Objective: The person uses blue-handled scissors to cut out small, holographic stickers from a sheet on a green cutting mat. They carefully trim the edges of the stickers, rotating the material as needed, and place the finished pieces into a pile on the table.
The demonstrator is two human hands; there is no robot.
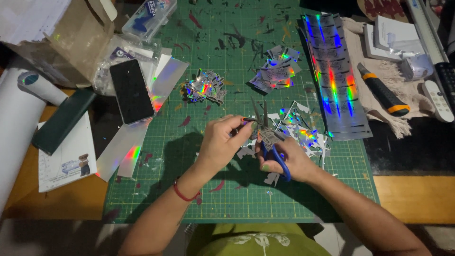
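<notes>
Scissors (268, 137) mid-mat (227, 199), scraps (303, 135) crowding right

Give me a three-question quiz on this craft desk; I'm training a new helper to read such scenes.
1. True or false: the right hand holds the blue-handled scissors.
2. What lies left of the cutting mat, screen up? A) smartphone B) tablet C) calculator
3. What does the left hand pinch at the scissor blades?

Key:
1. True
2. A, the smartphone
3. A small holographic sticker piece
</notes>
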